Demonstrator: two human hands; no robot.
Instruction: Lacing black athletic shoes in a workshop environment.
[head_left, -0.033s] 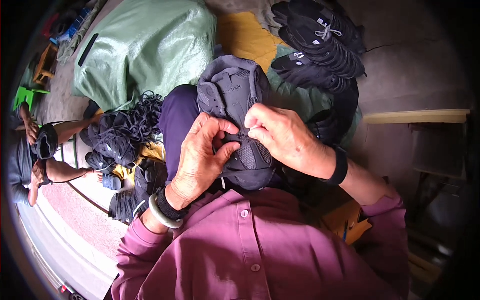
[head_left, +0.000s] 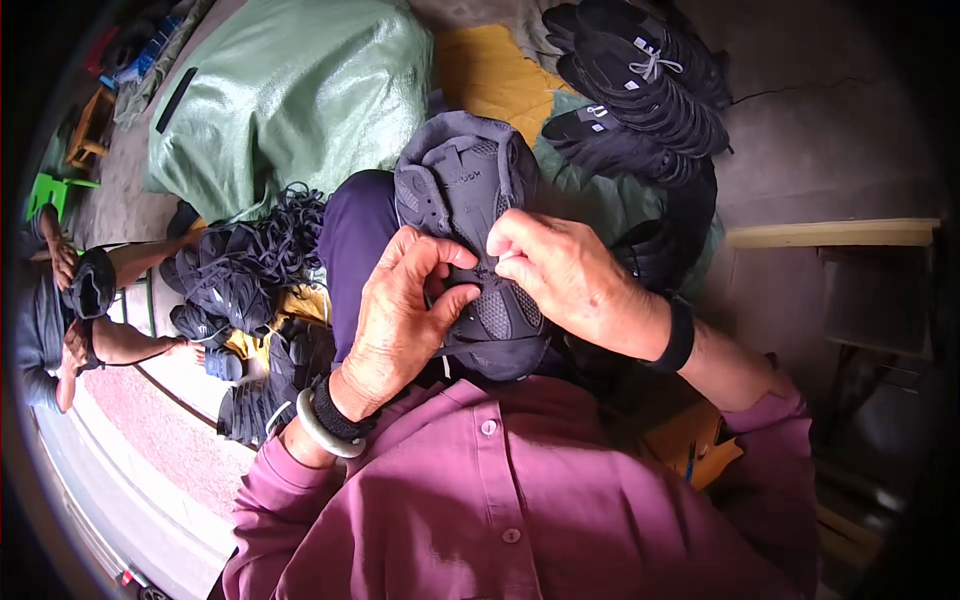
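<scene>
Floor (head_left: 125, 215) beyond the dark shoe (head_left: 470, 185): plump green sack (head_left: 300, 90), contents hidden.

An informal shoe workshop is suggested by the goods gathered here. Flat black fabric shoe uppers (head_left: 640, 105) are stacked in overlapping rows at the upper right, and thin black cords (head_left: 292, 235) are heaped at the left beside bundled dark shoe pieces (head_left: 230, 290). A large, shiny, pale-green woven-plastic sack (head_left: 300, 100) is set nearby. A dark grey mesh-panelled shoe (head_left: 468, 190) is being worked at the centre, and a rounded black shoe piece (head_left: 92, 284) is held by another person (head_left: 45, 340).
</scene>
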